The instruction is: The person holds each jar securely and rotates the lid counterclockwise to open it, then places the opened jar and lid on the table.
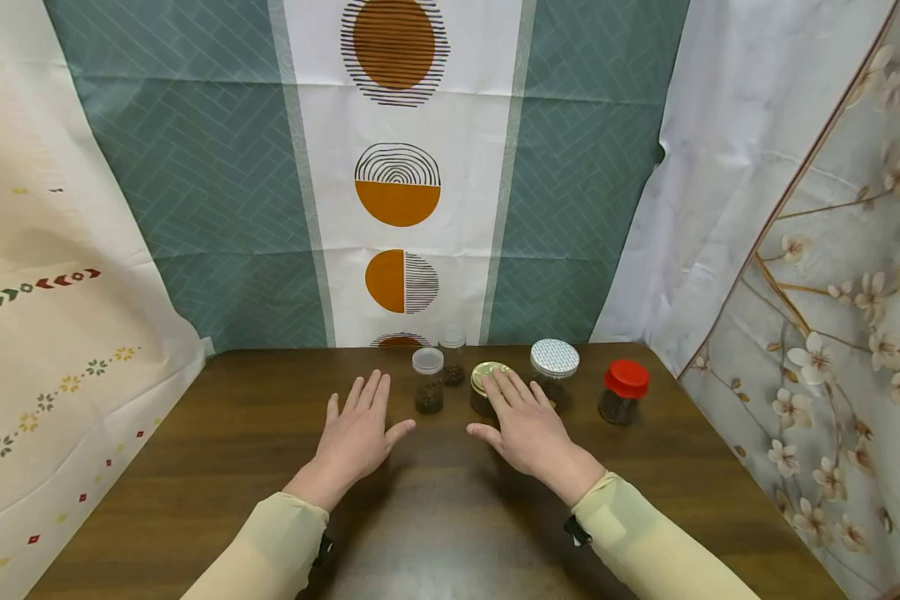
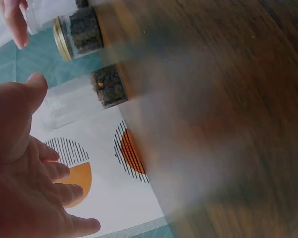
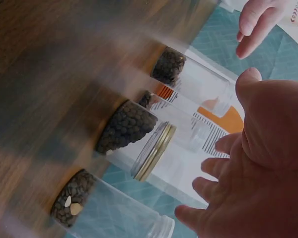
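Note:
My left hand hovers palm down over the table with its fingers straight and thumb out, holding nothing. Nearest to it stands a slim clear jar with a whitish lid and dark pellet-like bits at the bottom. A similar jar is just behind. Fingers straight, my right hand is also above the table and partly hides a gold-lidded jar. In the right wrist view, that jar is apart from the fingers. A wider jar with a patterned whitish lid stands beyond the right hand.
A red-lidded jar stands farther right on the brown wooden table. Behind the table hangs a green and white curtain. Patterned cloths border the left and right sides.

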`<action>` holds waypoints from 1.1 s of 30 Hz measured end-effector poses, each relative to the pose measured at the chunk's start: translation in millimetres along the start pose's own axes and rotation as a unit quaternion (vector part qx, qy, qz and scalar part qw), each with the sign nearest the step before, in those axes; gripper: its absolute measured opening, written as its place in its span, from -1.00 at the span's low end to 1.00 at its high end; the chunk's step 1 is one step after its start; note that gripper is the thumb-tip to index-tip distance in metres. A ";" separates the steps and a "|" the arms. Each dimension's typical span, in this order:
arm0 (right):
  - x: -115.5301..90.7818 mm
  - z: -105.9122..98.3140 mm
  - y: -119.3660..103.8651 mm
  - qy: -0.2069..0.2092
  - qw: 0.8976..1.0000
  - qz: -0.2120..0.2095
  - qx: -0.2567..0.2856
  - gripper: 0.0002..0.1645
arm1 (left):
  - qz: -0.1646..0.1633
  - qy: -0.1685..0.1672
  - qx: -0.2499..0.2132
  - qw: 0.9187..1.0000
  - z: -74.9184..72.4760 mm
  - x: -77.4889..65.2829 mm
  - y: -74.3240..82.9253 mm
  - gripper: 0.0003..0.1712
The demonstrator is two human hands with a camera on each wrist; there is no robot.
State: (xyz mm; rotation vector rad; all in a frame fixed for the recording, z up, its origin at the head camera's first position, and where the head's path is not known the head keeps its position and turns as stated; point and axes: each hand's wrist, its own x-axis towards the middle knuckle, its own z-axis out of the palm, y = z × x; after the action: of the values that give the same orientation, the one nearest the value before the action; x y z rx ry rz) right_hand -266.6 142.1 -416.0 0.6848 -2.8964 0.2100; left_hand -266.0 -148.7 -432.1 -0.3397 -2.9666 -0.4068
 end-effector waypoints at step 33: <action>16.9 16.9 9.3 0.032 0.998 -0.048 0.018 0.07 | -0.037 -0.043 -0.227 0.972 18.8 53.2 -2.5 0.10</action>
State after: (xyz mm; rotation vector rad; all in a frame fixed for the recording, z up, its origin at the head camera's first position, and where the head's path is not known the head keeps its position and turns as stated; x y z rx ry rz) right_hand -287.8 140.1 -430.3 0.8054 -2.7971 0.2675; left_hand -319.8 -135.0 -442.4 -0.2961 -2.9456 -1.1112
